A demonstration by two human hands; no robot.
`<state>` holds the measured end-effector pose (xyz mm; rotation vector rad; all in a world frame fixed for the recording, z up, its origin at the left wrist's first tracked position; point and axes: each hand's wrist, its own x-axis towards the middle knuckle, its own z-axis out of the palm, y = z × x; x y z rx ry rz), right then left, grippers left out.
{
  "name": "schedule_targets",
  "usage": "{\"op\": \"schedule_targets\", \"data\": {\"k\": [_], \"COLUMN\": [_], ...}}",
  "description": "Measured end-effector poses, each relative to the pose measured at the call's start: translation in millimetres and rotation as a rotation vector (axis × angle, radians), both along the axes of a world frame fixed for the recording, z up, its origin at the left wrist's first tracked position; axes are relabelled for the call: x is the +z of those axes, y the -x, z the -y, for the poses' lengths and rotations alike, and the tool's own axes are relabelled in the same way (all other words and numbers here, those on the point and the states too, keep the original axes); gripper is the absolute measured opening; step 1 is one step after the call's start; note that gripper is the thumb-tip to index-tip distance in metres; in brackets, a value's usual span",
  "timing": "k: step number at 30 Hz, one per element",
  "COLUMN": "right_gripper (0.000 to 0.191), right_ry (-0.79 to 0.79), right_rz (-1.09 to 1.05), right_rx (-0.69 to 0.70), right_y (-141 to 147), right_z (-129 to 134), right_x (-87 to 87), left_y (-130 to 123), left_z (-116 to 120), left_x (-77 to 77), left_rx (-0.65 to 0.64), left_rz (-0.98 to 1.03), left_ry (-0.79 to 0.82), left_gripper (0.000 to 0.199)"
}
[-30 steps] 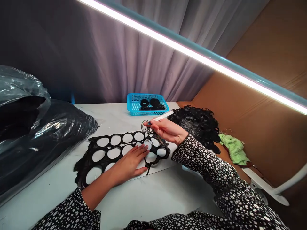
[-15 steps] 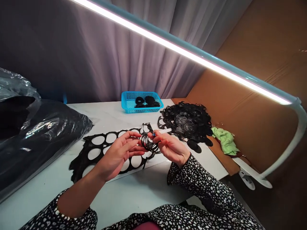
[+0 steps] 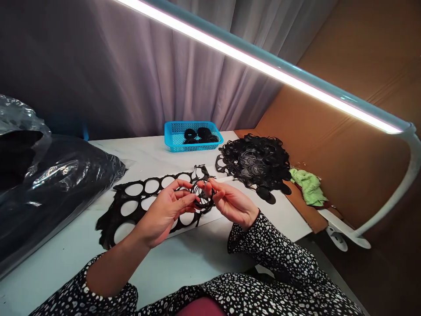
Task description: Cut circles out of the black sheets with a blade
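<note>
Several thin black rings (image 3: 204,202) are bunched together between my two hands. My left hand (image 3: 167,210) pinches their left side with its thumb and fingers. On the right, my right hand (image 3: 233,203) has its fingers bent round the upper right part of the rings, and a white, pen-like tool (image 3: 225,179) shows just behind its fingertips. Below the hands, a black sheet with round holes (image 3: 142,205) lies flat on the white table.
A blue basket (image 3: 194,147) with black round pieces stands at the back. Right of it lies a heap of black rings and scraps (image 3: 255,162). A plastic bag (image 3: 66,175) fills the left, a green cloth (image 3: 307,186) the right. A lamp (image 3: 263,66) crosses above.
My left thumb has closed onto the rings. The blue tip seen at my right fingers no longer shows. The view has shifted slightly.
</note>
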<state>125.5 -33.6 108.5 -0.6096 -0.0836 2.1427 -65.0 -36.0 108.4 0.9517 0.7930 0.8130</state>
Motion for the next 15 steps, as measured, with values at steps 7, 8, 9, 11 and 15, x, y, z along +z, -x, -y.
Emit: {"op": "schedule_targets", "data": {"k": [7, 8, 9, 11, 15], "right_gripper": [0.015, 0.014, 0.012, 0.009, 0.005], "right_ry": [-0.039, -0.054, -0.071, -0.105, -0.178], "right_rz": [0.012, 0.015, 0.015, 0.002, -0.028], "right_rx": [0.033, 0.038, 0.043, 0.056, 0.042], "right_y": [-3.5, -3.9, -4.1, -4.5, -7.4], "right_z": [0.6, 1.3, 2.4, 5.7, 9.6], "right_x": [-6.5, -7.7, -9.0, -11.4, -14.5], "left_y": [2.2, 1.8, 1.1, -0.2, 4.8], "left_z": [2.0, 2.5, 3.0, 3.6, -1.2], "left_x": [-0.1, 0.5, 1.2, 1.7, -10.8], "left_rx": [0.048, 0.066, 0.084, 0.111, 0.11], "left_rz": [0.015, 0.017, 0.023, 0.043, -0.075], "left_ry": [0.017, 0.022, 0.029, 0.036, -0.103], "left_gripper": [0.027, 0.028, 0.028, 0.03, 0.029]}}
